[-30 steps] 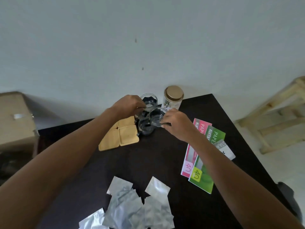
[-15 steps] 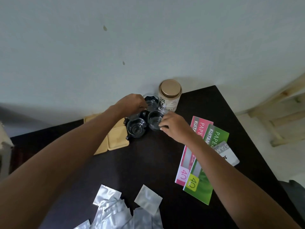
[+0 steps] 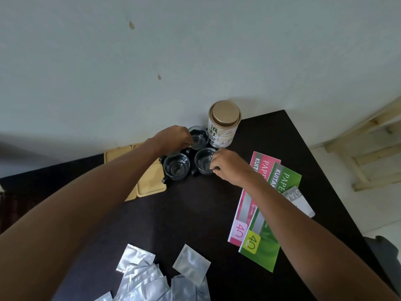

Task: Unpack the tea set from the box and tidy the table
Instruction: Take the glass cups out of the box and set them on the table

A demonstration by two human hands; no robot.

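Observation:
Three glass tea cups with black handles stand together at the far side of the dark table [image 3: 195, 213]. My left hand [image 3: 173, 137] pinches the rim of the far cup [image 3: 198, 137]. My right hand [image 3: 227, 166] grips the rim of the right cup [image 3: 202, 162]. The third cup [image 3: 176, 167] stands free between my arms, touching the wooden coasters [image 3: 149, 181]. A white tea tin with a gold lid [image 3: 223, 127] stands just behind the cups, near the wall.
Several silver foil sachets [image 3: 152, 276] lie at the near table edge. Pink and green paper pads [image 3: 260, 205] and a small grey packet [image 3: 299, 200] lie at the right. A wooden frame [image 3: 368, 153] stands past the table's right edge.
The view has swung right and the cardboard box at the left has left the frame. Both hands stay on their cups and have shifted them slightly.

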